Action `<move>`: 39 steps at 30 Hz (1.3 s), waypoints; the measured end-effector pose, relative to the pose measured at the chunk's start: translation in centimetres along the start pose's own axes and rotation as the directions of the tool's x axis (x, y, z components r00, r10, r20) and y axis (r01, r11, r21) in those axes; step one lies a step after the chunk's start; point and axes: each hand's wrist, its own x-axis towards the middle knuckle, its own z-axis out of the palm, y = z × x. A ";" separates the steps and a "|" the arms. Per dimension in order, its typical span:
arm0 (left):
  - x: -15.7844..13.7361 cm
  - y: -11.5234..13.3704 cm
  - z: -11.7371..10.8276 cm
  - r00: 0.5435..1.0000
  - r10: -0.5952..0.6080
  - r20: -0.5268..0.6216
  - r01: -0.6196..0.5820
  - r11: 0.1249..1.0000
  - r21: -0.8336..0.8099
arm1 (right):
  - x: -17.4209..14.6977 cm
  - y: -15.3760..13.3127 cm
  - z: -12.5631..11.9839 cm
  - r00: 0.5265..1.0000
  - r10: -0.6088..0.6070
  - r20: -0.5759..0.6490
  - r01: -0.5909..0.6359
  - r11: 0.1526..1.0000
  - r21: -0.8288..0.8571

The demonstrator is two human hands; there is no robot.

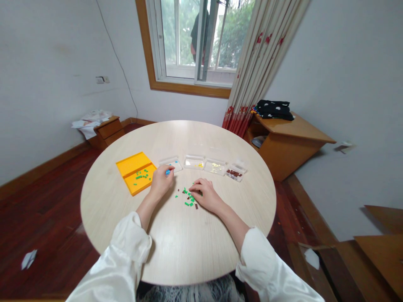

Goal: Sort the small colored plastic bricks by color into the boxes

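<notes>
My left hand (162,181) is closed in a pinch on a small blue toy brick (168,172), just in front of a clear plastic box (175,165) with a few blue bits in it. My right hand (205,195) reaches over a loose pile of small green bricks (191,198) and brown bricks (196,206) on the table. Its fingers are curved and slightly apart at the pile's edge; no brick shows between them. Left of my left hand lies an open yellow case (133,162) with several green bricks in it.
Three more clear boxes stand in a row: one with yellow bricks (199,165), one with pale yellow bricks (215,168), one with dark brown bricks (234,173). All rest on a round wooden table (176,247). A wooden cabinet (283,142) stands behind it at right.
</notes>
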 end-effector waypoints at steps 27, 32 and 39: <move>-2.4 3.3 0.6 0.877 0.256 0.408 -0.122 0.938 -0.325 | 0.5 0.1 -0.3 0.987 0.089 -0.135 -0.068 0.986 0.151; -2.5 3.4 0.8 0.891 0.232 0.391 -0.101 0.939 -0.328 | 0.6 0.1 -0.1 0.984 0.104 -0.141 -0.062 0.960 0.274; -2.4 3.1 0.8 0.906 0.254 0.340 -0.142 0.937 -0.320 | 0.6 0.4 0.2 0.985 0.032 -0.170 0.029 0.938 0.346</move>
